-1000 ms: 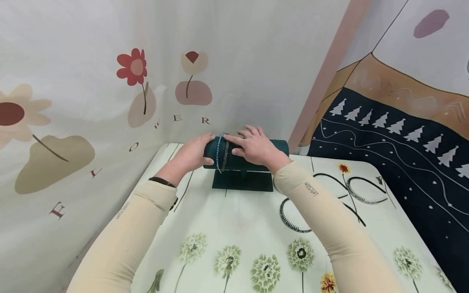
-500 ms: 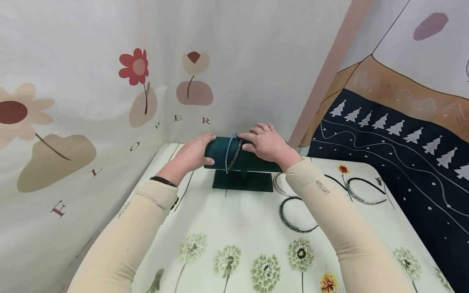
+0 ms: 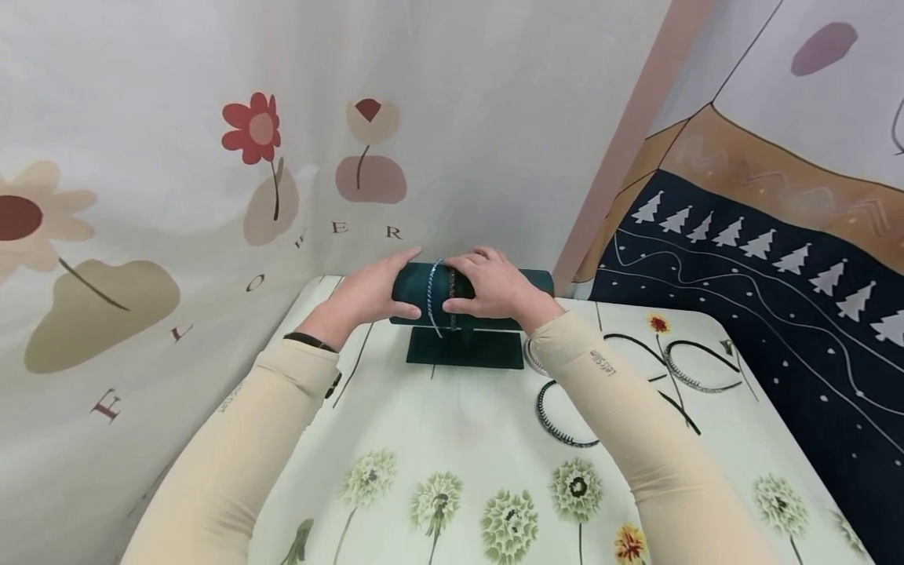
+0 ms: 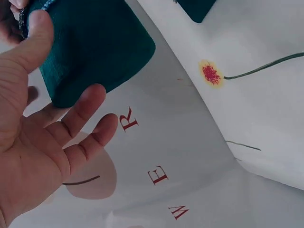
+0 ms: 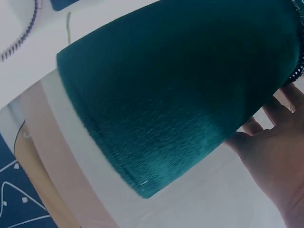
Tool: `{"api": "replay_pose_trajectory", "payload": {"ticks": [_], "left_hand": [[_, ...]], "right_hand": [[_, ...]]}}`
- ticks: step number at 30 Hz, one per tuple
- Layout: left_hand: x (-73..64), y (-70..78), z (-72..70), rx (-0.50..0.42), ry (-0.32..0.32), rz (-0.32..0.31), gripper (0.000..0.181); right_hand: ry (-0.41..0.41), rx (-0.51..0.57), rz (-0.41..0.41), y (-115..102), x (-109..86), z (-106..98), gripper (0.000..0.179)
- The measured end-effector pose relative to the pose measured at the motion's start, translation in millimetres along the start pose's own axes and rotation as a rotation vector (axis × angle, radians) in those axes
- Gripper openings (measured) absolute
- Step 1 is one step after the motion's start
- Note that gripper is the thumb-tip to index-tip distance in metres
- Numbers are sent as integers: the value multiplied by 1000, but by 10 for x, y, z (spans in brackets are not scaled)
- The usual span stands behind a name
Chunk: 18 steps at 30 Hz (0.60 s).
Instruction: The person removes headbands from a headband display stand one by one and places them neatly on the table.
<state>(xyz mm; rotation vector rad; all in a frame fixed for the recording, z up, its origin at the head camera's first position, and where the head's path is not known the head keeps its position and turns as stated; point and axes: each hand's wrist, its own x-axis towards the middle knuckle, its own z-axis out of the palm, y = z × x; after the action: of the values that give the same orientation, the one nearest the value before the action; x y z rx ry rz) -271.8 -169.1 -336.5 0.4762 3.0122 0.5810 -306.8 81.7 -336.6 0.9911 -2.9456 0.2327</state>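
A dark green velvet display roll [image 3: 538, 280] lies level on its flat base [image 3: 462, 349]. Round its middle sit a blue headband [image 3: 430, 292] and, just to the right, a dark sparkly headband [image 3: 453, 284]. My left hand [image 3: 362, 295] spans the roll's left end, thumb at the front near the blue headband; in the left wrist view its fingers are loosely spread by the velvet. My right hand [image 3: 497, 287] arches over the roll, with thumb and fingertips right at the dark headband. Its fingers are partly hidden behind the velvet in the right wrist view.
Several headbands lie on the flower-print tablecloth [image 3: 462, 424] at the right, among them a black toothed headband [image 3: 547, 420] and another headband [image 3: 695, 382]. A printed curtain [image 3: 480, 157] hangs close behind the roll. A dark printed cloth [image 3: 763, 314] borders the table's right side.
Both headbands first shifted right along the roll with my right hand, then back left and straighter. My right thumb has come down onto the front; the left hand stays at its end.
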Motion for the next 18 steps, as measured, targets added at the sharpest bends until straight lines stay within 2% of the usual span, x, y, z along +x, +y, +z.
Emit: {"api": "replay_pose_trajectory", "payload": {"ticks": [2, 6, 11, 18], "left_hand": [[19, 28, 13, 12, 2, 16, 112], [12, 53, 82, 54, -6, 22, 107], [4, 60, 175, 103, 34, 8, 98], [13, 49, 212, 73, 54, -8, 95]], "right_hand": [[-3, -8, -16, -9, 7, 2, 84], [-17, -5, -23, -62, 17, 17, 86], [-19, -14, 1, -67, -3, 23, 91], [-15, 7, 42, 82, -129, -37, 90]]}}
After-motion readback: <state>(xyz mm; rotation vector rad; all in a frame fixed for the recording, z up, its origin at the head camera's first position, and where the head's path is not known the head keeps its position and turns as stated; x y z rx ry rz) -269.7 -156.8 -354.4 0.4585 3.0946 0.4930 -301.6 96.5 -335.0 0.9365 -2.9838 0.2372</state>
